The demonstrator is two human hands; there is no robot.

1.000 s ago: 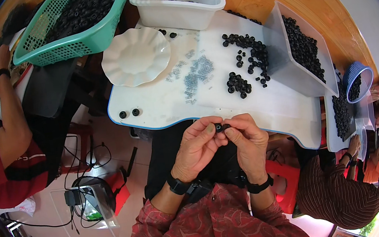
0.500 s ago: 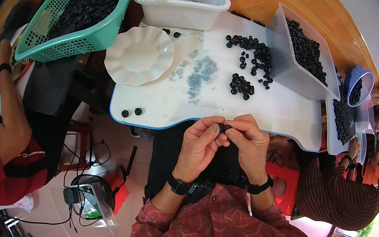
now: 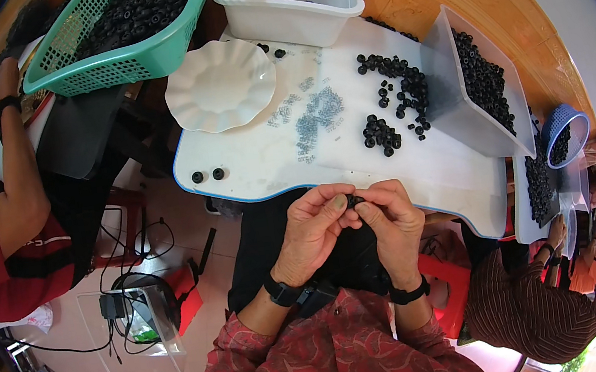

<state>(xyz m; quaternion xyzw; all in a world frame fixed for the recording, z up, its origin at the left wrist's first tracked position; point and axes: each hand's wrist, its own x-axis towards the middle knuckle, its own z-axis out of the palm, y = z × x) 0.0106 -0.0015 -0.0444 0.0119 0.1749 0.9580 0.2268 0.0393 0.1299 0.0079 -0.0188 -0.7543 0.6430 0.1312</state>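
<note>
My left hand [image 3: 312,223] and my right hand [image 3: 394,227] meet just off the table's near edge. Thumbs and fingers of both pinch a small black round part [image 3: 353,200]; the fingertips cover much of it, and I cannot make out whether it is one piece or two joined. Beyond them on the white table [image 3: 249,164] lies a spread of tiny greyish, shiny pieces [image 3: 317,116]. To its right sit a cluster of black round parts [image 3: 380,135] and a longer scatter of similar black parts [image 3: 413,86]. Two more black round parts [image 3: 207,176] rest near the left edge.
A white scalloped plate [image 3: 221,86] stands at the table's back left, beside a white tub [image 3: 293,15]. A green basket [image 3: 122,72] full of black parts is farther left. A translucent bin [image 3: 466,105] of black parts stands right. Co-workers sit left [image 3: 10,226] and right [image 3: 536,305].
My hands stay almost in place, with the fingers shifting slightly around the black part. At the left, the co-worker's hands have moved a little.
</note>
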